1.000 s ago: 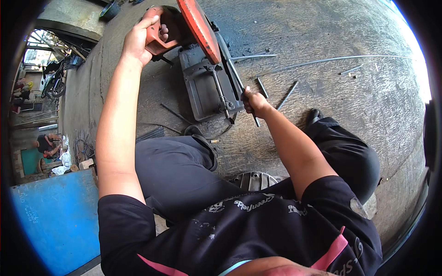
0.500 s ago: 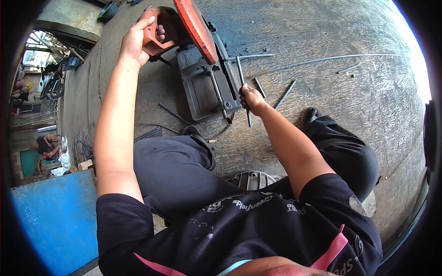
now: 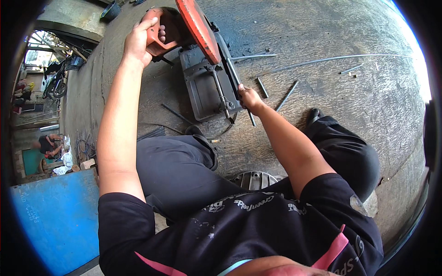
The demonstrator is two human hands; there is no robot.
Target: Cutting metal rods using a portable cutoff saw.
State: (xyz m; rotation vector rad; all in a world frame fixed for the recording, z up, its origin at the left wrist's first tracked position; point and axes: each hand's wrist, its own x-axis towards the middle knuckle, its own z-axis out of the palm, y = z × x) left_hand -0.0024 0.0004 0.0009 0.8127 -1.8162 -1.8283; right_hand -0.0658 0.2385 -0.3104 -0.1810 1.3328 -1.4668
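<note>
The left hand [image 3: 138, 41] clenches the orange handle [image 3: 161, 39] of a chop saw [image 3: 207, 78] on the rough concrete floor [image 3: 322, 92]. The right hand [image 3: 248, 97] grips a thin grey metal rod [image 3: 235, 80] lying along the saw's dark steel base; cut rods [image 3: 287, 95] lie nearby.

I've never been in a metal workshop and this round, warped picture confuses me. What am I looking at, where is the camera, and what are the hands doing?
The camera sits on the person's head and looks down through a fisheye lens, so straight edges bend. The person squats on a concrete floor. Their left hand grips the orange handle of a chop saw, a cutting machine with an orange blade guard and a dark base. Their right hand holds a thin metal rod against that base. More cut rods and a long one lie on the floor nearby.
</note>
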